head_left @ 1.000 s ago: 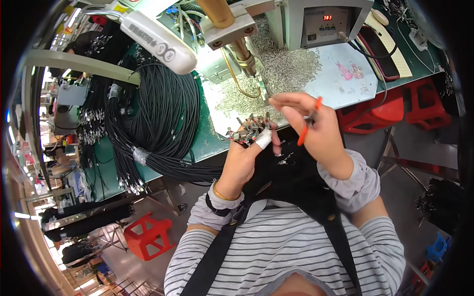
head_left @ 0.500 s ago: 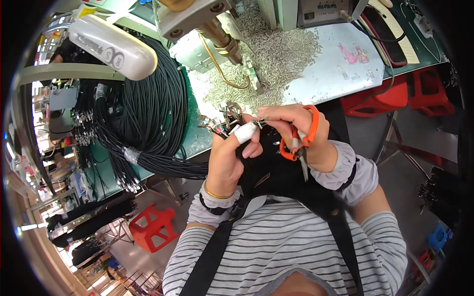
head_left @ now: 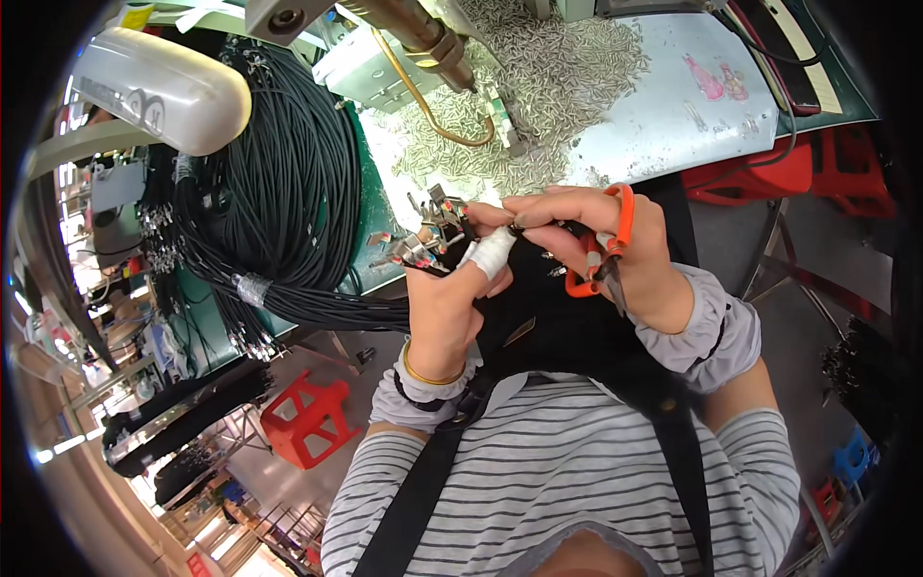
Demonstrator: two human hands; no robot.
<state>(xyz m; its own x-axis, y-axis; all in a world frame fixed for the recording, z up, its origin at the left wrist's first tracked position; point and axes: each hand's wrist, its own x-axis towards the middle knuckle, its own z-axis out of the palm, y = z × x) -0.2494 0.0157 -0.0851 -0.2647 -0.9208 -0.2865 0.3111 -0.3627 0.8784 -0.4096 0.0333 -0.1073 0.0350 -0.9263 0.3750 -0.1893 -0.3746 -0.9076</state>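
My left hand (head_left: 447, 306) is closed around several black cables, with white tape wrapped round its thumb. Metal connector ends (head_left: 447, 207) with bits of red and green stick out past the fingers. Orange-handled scissors (head_left: 630, 226) hang in my right hand (head_left: 649, 264), their blades pointing back toward my wrist. The right thumb and forefinger pinch at the taped thumb's tip, on a small dark piece that the fingers mostly hide. More connector ends show below the right fingers, against the black apron (head_left: 548, 337).
Small metal pins (head_left: 567, 91) lie heaped on the table under a machine head (head_left: 423, 43). Left of them is a big coil of black cable (head_left: 288, 173) beneath a white lamp (head_left: 163, 91). Red stools (head_left: 308, 418) stand on the floor at both sides.
My right fingertips have closed in against the left thumb's tip. The scissors are still in the right hand, and the whole view has shifted a little.
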